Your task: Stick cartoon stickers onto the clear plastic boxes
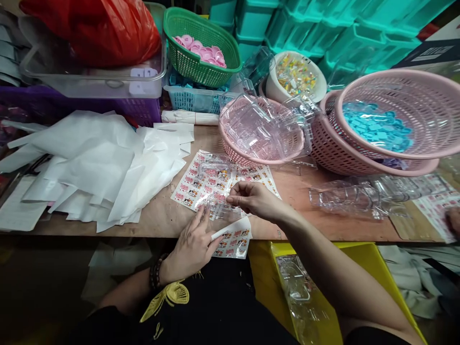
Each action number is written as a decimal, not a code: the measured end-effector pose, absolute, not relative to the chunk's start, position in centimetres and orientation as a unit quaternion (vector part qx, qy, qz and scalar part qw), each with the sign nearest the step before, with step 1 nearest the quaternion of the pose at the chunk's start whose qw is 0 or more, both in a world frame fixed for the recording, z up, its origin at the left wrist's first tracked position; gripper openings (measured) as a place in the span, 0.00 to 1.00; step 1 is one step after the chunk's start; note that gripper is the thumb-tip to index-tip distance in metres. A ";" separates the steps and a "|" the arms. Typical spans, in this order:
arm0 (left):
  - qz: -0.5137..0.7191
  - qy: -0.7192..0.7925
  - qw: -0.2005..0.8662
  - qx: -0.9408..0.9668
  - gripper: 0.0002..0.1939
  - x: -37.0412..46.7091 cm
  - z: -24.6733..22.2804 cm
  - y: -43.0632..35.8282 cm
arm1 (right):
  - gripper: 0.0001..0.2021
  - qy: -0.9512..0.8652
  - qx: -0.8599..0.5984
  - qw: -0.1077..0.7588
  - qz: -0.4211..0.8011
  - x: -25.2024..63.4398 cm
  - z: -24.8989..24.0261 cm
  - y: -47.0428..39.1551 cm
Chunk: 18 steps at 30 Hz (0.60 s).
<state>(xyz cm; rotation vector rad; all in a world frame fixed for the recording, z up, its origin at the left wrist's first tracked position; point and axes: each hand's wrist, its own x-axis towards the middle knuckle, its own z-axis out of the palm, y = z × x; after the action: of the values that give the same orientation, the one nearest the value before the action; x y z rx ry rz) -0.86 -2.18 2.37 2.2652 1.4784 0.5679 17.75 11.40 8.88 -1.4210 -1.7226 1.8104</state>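
Observation:
Sheets of cartoon stickers (187,188) lie on the wooden table in front of me, one with its near end curled over the edge. On them rest clear plastic pieces (214,171), one of them between my hands. My left hand (190,249) has its fingers spread, with fingertips at the left side of the nearer clear piece and the thumb by the curled sheet (233,239). Just above that piece's right side, my right hand (251,199) is closed in a pinch; what it holds, if anything, is too small to make out.
White backing papers (97,163) heap up at left. Behind stand a pink basket of clear packaging (233,151), a green basket (201,72) and pink baskets (330,148). Clear packaging (359,194) lies right. Another person's hand (453,220) is at far right; a yellow container (391,297) sits below.

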 end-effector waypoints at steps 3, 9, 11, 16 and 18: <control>0.193 0.521 0.197 0.808 0.13 -0.9 2.4 -2.4 | 0.25 -0.574 -0.521 0.088 0.626 17.4 8.7 11.5; 0.179 0.512 0.197 0.817 0.12 -0.8 2.2 -2.6 | 0.24 -0.549 -0.542 0.031 0.635 17.2 9.2 11.1; 0.179 0.505 0.192 0.822 0.13 -0.7 2.1 -2.6 | 0.24 -0.552 -0.551 0.019 0.626 17.1 9.4 11.2; 0.185 0.500 0.185 0.825 0.14 -0.7 2.0 -2.6 | 0.22 -0.556 -0.569 -0.014 0.606 16.7 9.9 11.8; 0.188 0.499 0.185 0.826 0.14 -0.7 2.0 -2.6 | 0.21 -0.562 -0.570 -0.024 0.599 16.6 10.0 12.0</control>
<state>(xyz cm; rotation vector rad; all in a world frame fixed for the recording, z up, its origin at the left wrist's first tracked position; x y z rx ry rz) -0.69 -2.61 1.99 2.3270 1.4056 0.5297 16.64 12.03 10.05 -1.8194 -1.7926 1.9113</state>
